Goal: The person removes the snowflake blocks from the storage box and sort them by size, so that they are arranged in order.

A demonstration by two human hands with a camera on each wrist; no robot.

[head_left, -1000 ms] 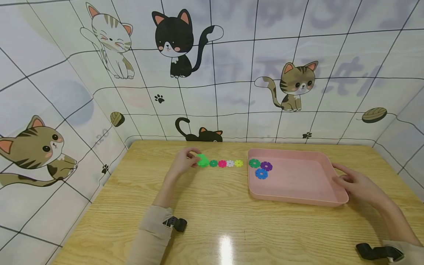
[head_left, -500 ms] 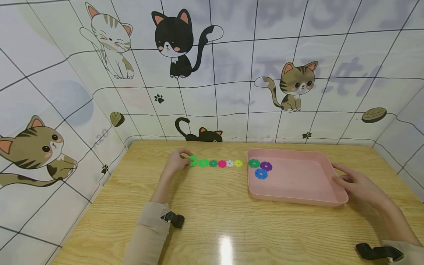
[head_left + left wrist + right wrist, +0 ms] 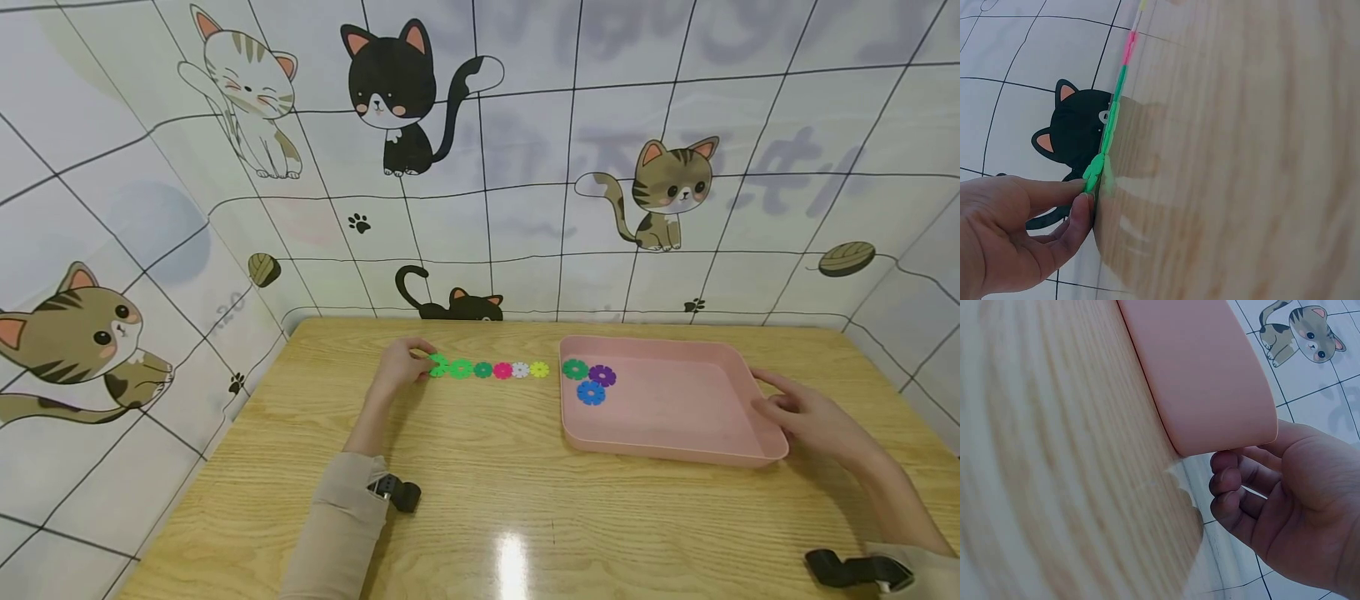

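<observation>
Pinching a light green disc (image 3: 438, 365) between thumb and finger, the person's left hand (image 3: 401, 364) held it tilted above a wooden table (image 3: 480, 467). Rightward from it, in one line, came a flat light green disc (image 3: 461, 375), a small dark green disc (image 3: 483, 370), then a pink disc (image 3: 503, 371), a white disc (image 3: 521, 370) and a yellow disc (image 3: 539, 369). Just beside the yellow one sat a pink tray (image 3: 675, 408), with a green disc (image 3: 575, 369), a purple disc (image 3: 602, 376) and a blue disc (image 3: 591, 392) near its left end. The right hand (image 3: 810, 423) gripped the tray's right end, fingers curled. Behind stood a white wall (image 3: 525, 225) with cat drawings (image 3: 392, 71).
</observation>
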